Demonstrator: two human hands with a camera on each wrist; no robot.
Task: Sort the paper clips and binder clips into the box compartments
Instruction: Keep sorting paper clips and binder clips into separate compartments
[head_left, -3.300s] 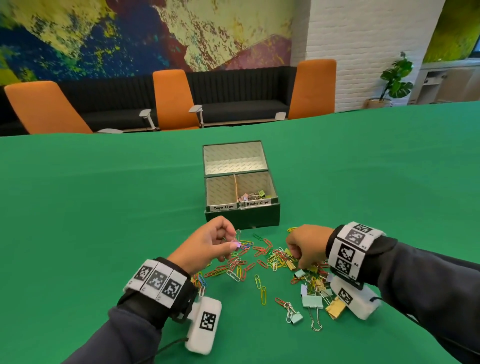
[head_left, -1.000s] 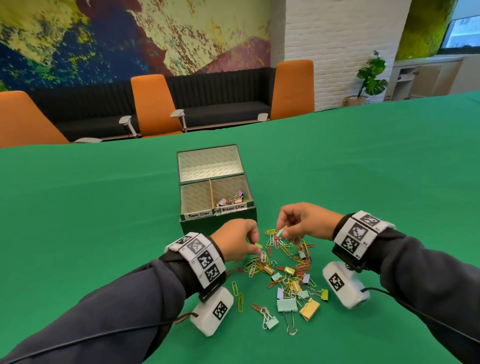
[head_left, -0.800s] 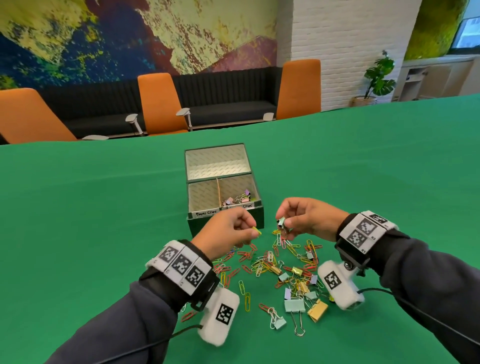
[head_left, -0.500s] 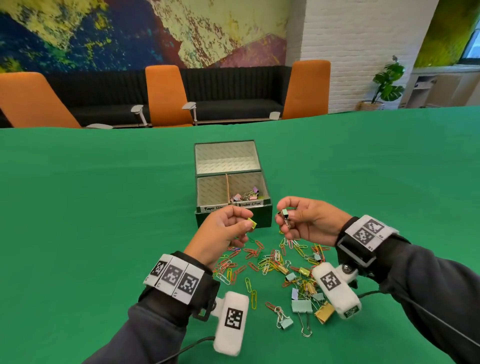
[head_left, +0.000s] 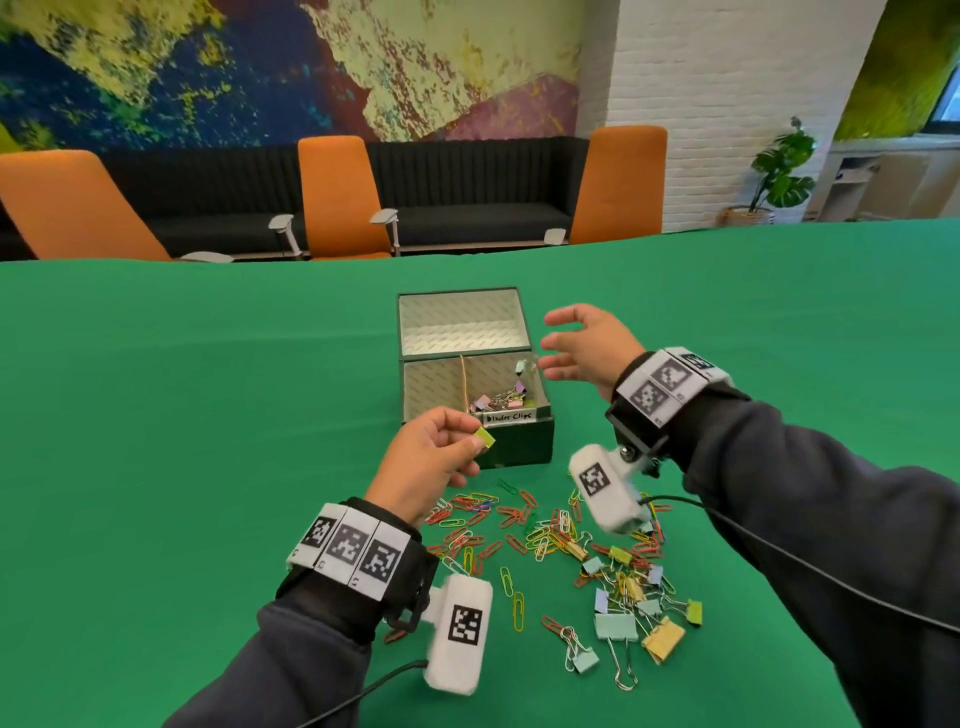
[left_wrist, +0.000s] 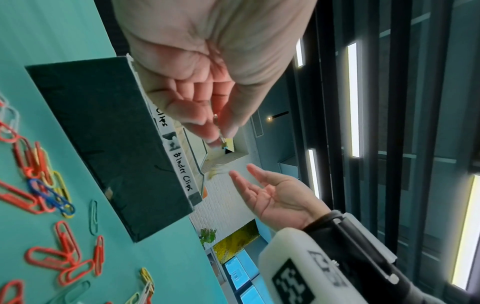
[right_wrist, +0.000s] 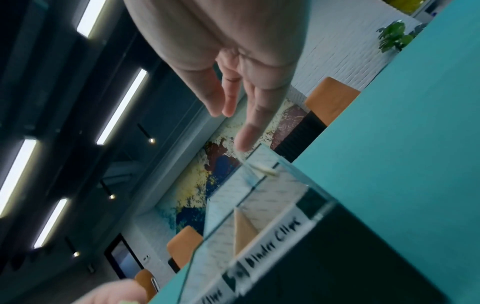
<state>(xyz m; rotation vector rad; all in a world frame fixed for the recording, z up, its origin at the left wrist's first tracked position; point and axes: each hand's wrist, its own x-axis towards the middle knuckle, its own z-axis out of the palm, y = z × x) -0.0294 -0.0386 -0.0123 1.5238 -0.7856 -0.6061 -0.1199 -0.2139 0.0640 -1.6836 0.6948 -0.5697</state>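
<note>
Right hand (head_left: 587, 349): fingers now spread, mint binder clip (head_left: 520, 368) released over binder-clip compartment (head_left: 506, 387), box's 3 o'clock. Left hand (head_left: 428, 462): pinching yellow-green binder clip (head_left: 485, 438), next for deposit.

Right hand (right_wrist: 233, 61) hanging above the box (right_wrist: 350, 257), fingers (right_wrist: 249, 131) spreading loose, a small pale clip (right_wrist: 262, 169) blurring just beneath them — "Binder Clips" label (right_wrist: 275, 236) showing on the rim, green table (right_wrist: 415, 123) tilting behind

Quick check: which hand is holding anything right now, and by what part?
The left hand pinches a small yellow-green binder clip between thumb and fingertips, apparently by its wire handles. The right hand is spread open, holding nothing.
</note>
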